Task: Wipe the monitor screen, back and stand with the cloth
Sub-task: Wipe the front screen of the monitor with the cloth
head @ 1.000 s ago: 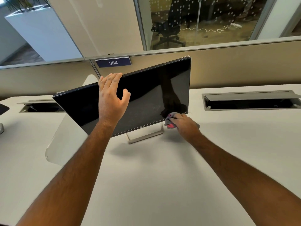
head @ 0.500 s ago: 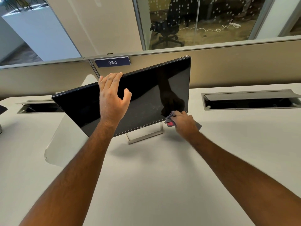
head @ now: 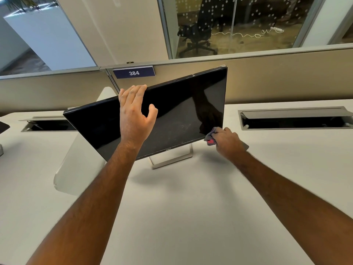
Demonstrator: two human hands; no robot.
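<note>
A black monitor (head: 177, 113) stands on the white desk, turned so its right side sits farther back, on a silver loop stand (head: 172, 159). My left hand (head: 133, 115) rests over the top edge, fingers hooked on the rim, thumb spread across the dark screen. My right hand (head: 227, 142) is shut on a grey cloth with a red patch (head: 211, 139), pressed at the screen's lower right corner. Dust specks show on the lower screen. The monitor's back is hidden.
A white curved desk divider (head: 76, 169) stands left of the monitor. Two open cable trays, a left cable tray (head: 47, 126) and a right cable tray (head: 294, 119), lie at the desk's rear. A beige partition with a "384" label (head: 133, 73) runs behind. Glass wall and an office chair beyond.
My right hand with the cloth has slid slightly right and up along the bottom edge to the screen's lower right corner. My left hand has kept its hold on the top edge.
</note>
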